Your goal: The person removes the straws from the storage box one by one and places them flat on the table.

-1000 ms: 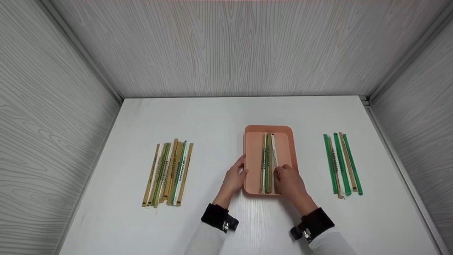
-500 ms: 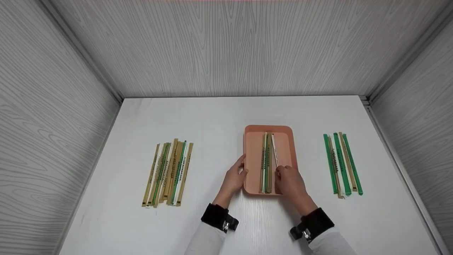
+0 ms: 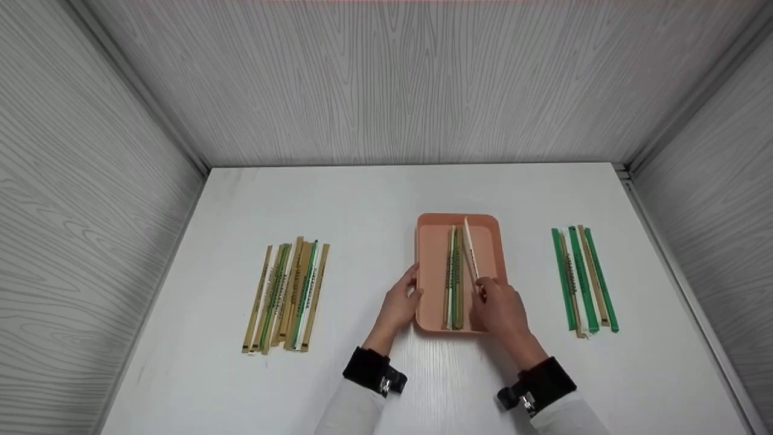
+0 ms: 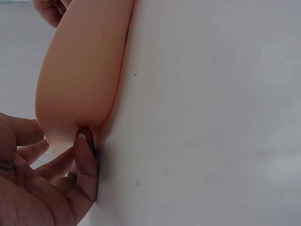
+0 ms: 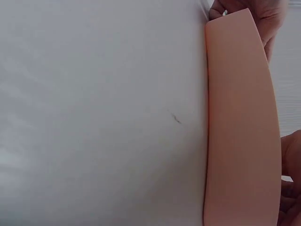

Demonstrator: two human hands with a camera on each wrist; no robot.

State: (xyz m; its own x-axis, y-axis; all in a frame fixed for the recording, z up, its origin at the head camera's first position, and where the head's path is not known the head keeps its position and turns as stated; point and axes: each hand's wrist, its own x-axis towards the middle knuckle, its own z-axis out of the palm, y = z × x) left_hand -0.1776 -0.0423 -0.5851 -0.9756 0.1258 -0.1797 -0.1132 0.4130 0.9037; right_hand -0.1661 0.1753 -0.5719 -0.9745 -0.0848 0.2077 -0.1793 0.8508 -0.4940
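In the head view, a pink tray (image 3: 430, 272) lies on the white table. My left hand (image 3: 400, 306) holds the tray's left side near its front corner. The left wrist view shows that hand's fingers (image 4: 85, 165) against the tray wall, low by the tabletop. My right hand (image 3: 501, 308) is over the tray's front right part and pinches a slim white wrapped straw (image 3: 470, 241), whose far end points to the back rim. Its near end is hidden by the hand. Left of it in the tray lie several tan, green and white wrapped straws (image 3: 454, 284) side by side.
A bundle of tan, green and white straws (image 3: 290, 296) lies on the table to the left. Another group, mostly green (image 3: 581, 272), is on the right. Grey wood-grain panels (image 3: 386, 78) stand around the table's back and sides.
The white straw has tilted up and shifted slightly toward the back rim in my right hand, which has moved a little to the right. The left hand and tray have stayed put.
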